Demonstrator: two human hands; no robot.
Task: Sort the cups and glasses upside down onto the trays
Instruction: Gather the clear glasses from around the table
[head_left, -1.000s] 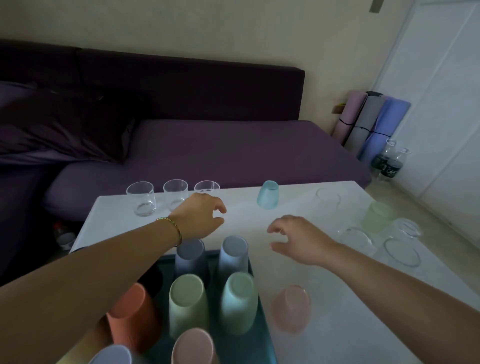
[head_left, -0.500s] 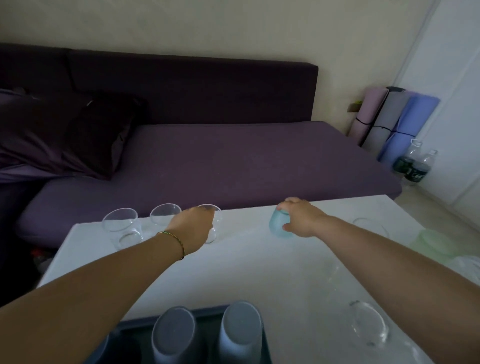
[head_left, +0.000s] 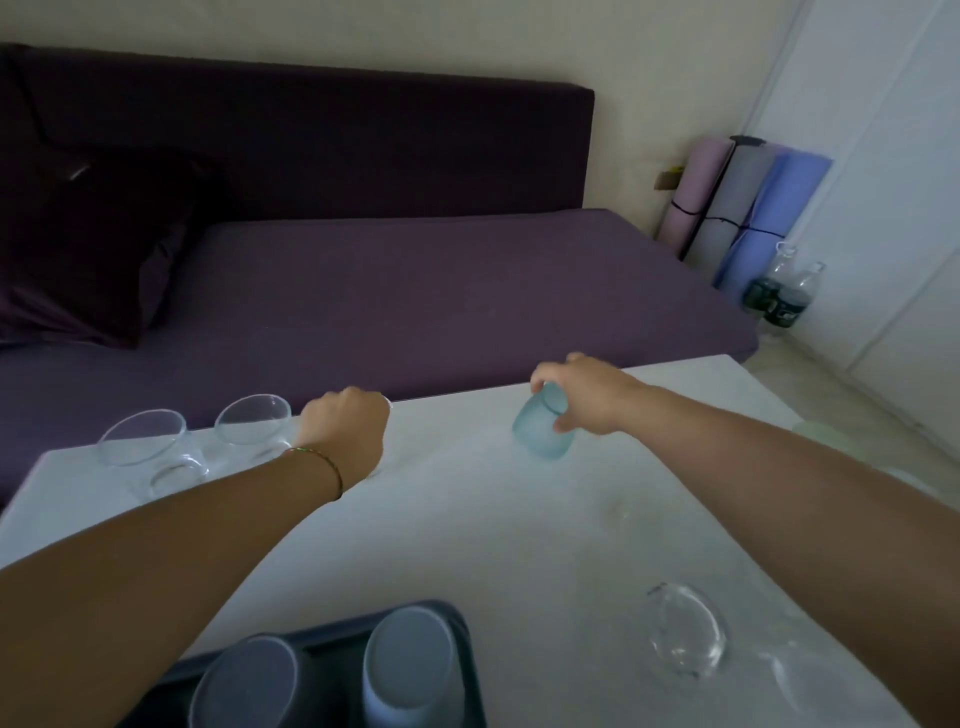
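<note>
fingers of the right hand (head_left: 587, 400) wrap the blue cup (head_left: 543, 434), tilted, right of centre near the table's (head_left: 467, 545) far edge. left hand (head_left: 345, 434) curls left of centre (grip hidden, cannot tell). two clear glasses (head_left: 150, 452) stand beside it; grey cups (head_left: 410, 660) sit upside down on the tray (head_left: 322, 642) at the bottom.

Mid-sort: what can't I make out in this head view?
All head view:
- third glass: behind left hand; only a rim sliver shows, grip unclear.
- tray, grey cups: cut off by bottom edge.
- green cup: mostly behind right forearm.
- lower-right glass: blurred, upright or inverted unclear.
</note>
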